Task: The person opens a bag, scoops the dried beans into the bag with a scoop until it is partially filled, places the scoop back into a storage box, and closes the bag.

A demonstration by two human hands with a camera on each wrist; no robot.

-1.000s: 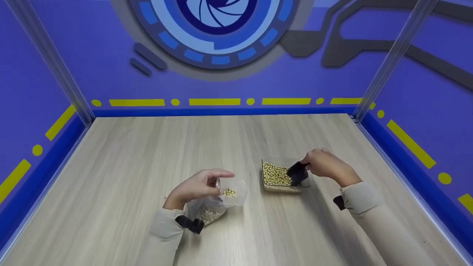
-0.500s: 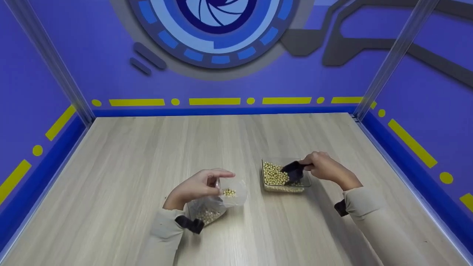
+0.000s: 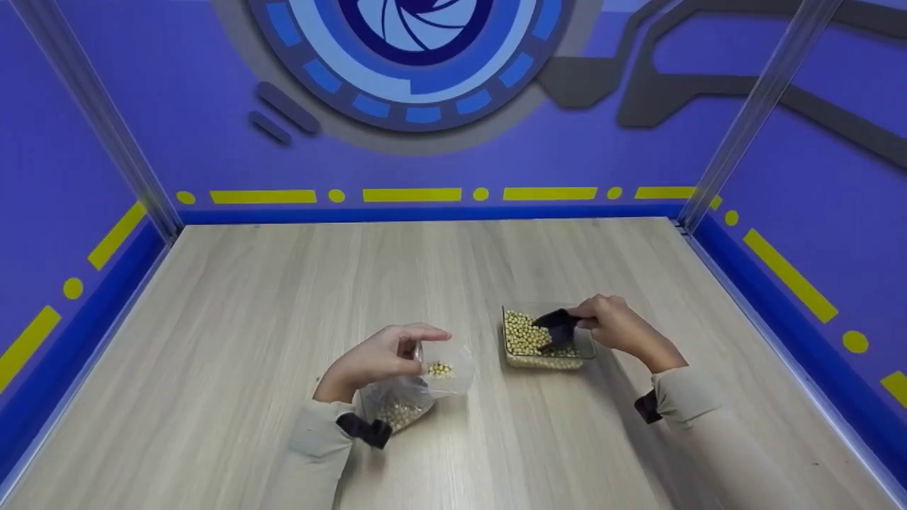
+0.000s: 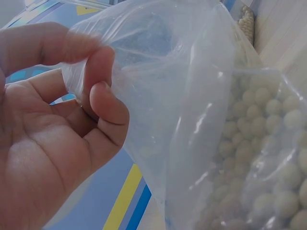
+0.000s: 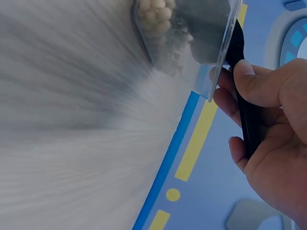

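My left hand (image 3: pixel 379 358) pinches the rim of a clear plastic bag (image 4: pixel 196 96), holding its mouth apart. Pale round beans (image 4: pixel 259 143) fill the bag's lower part. To the right, a clear rectangular container (image 3: pixel 545 361) holds more of the same yellowish beans (image 3: pixel 523 334). My right hand (image 3: pixel 620 329) grips the handle of a black scoop (image 3: pixel 560 329), and its blade sits in the beans. In the right wrist view the black handle (image 5: pixel 249 120) lies across the palm, with fingers and thumb curled round it. How full the scoop is cannot be made out.
Both things stand on a light wooden table (image 3: pixel 319 283), with a gap between the bag and the container. Blue panels (image 3: pixel 425 166) with yellow marks close off the back and both sides.
My right hand has moved a little left and down, and the scoop has slid left through the beans in the container. The left hand and bag stay put.
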